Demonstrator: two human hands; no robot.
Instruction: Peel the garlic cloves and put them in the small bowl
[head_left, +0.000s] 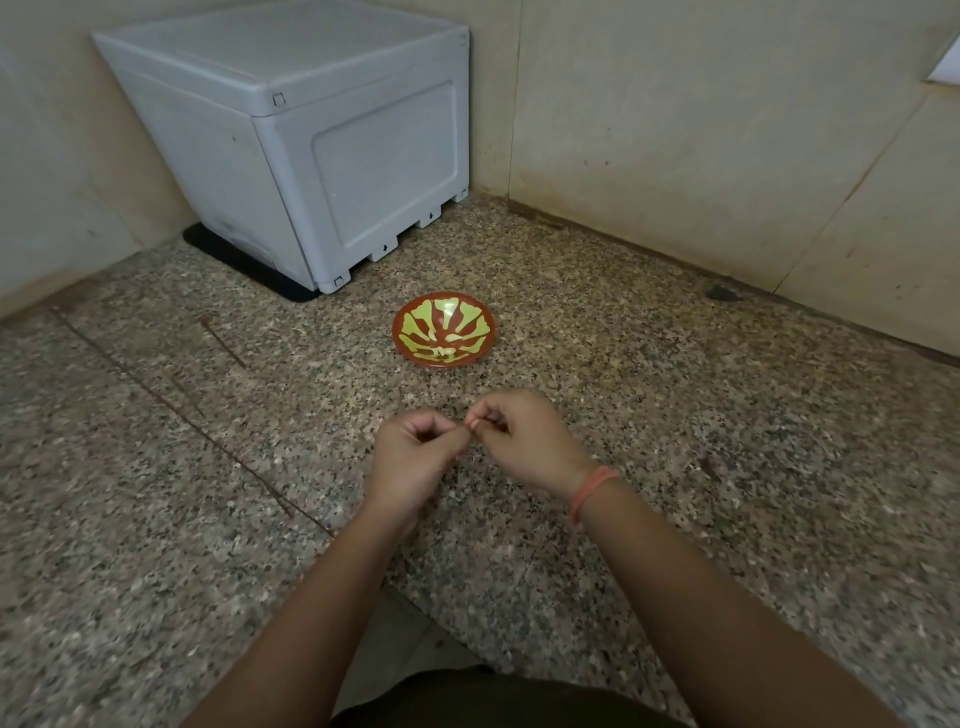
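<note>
A small red bowl (445, 329) with a yellow-green pattern stands on the speckled granite counter, a short way beyond my hands. A few pale pieces lie in its bottom. My left hand (415, 457) and my right hand (524, 441) meet just in front of the bowl, fingers curled. Between their fingertips they pinch a small pale garlic clove (471, 425), mostly hidden by the fingers. A pink band circles my right wrist.
A grey plastic box (311, 150) on a black mat stands in the back left corner. Beige tiled walls close the counter at the back and right. The counter's front edge (415, 597) has a notch near my body.
</note>
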